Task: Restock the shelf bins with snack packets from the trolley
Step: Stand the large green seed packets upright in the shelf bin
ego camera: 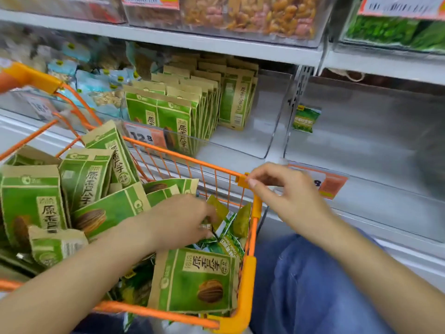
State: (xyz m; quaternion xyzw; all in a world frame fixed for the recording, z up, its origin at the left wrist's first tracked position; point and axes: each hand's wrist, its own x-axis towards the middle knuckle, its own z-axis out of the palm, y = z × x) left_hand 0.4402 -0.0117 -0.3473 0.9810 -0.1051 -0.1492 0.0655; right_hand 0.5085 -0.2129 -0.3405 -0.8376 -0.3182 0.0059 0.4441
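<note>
The orange wire trolley (250, 273) fills the lower left, holding several green-and-brown seed packets (195, 280) and small green snack packets (228, 239) in its near right corner. My left hand (183, 218) reaches down into that corner and its fingers pinch the small green packets. My right hand (281, 189) grips the trolley's far right corner rim. On the shelf, a clear bin (240, 141) holds upright rows of the same seed packets (168, 116). The neighbouring bin (361, 145) to the right holds one small green packet (306, 119).
Bins of pale blue nut packets (96, 88) stand at the left of the shelf. Bins of mixed nuts (252, 15) and green snacks (390, 27) sit on the shelf above. Orange price tags (144, 138) hang on the bin fronts. My blue trouser leg (313, 285) is beside the trolley.
</note>
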